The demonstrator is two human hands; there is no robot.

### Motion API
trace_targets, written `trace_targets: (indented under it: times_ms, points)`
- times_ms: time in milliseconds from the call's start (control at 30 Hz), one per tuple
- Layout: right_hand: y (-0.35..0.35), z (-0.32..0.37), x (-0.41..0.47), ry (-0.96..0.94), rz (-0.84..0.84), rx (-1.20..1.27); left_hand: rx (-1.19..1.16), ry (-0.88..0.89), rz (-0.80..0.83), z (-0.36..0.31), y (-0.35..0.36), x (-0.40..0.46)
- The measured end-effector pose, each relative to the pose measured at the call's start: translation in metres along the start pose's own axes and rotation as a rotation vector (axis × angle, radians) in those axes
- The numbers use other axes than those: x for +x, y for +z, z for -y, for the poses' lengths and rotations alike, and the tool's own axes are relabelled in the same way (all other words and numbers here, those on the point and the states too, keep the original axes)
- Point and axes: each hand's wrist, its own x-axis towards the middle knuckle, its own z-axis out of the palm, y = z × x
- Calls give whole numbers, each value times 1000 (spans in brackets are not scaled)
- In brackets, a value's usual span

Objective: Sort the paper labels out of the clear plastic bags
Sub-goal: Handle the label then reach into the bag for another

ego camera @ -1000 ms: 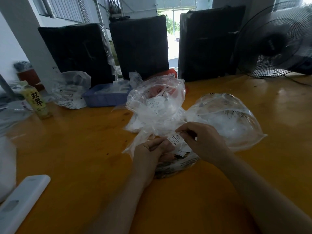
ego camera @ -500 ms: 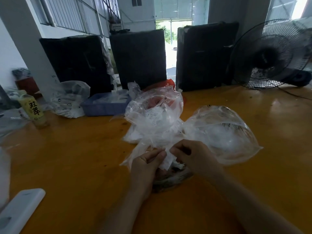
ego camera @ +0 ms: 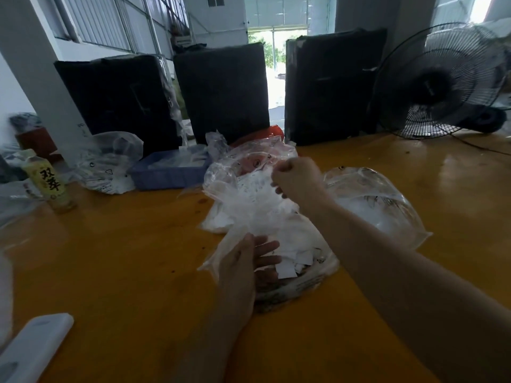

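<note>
While the left hand (ego camera: 243,261) lies flat-fingered on the near bag (ego camera: 304,280) of paper labels (ego camera: 287,269) mid-tabletop, the right hand (ego camera: 297,176), its grip curled at the crumpled bag (ego camera: 249,189) toward 12 o'clock, should lift gently.

Head-worn camera looks forward and down, close over the table (ego camera: 116,266).

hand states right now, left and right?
Left hand: open, fingers straight against the near clear bag.
Right hand: fingers curled, reaching over the far bag pile; what it holds cannot be told.
</note>
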Motion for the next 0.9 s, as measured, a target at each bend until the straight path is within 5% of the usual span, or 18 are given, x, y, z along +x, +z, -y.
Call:
trace_targets:
  times_ms: [233, 400, 567, 700, 900]
  points:
    - [40, 30, 30, 331, 208, 195, 30, 15, 17, 5, -6, 2]
    - [16, 11, -3, 88, 161, 211, -13, -14, -5, 5, -4, 6]
    - [-51, -31, -39, -37, 83, -449, 64, 16, 2, 8, -6, 8]
    - [-92, -64, -41, 161, 153, -981, 99, 8, -12, 10, -4, 8]
    - [-77, -100, -36, 128, 83, -1073, 34, 13, -16, 10, -6, 8]
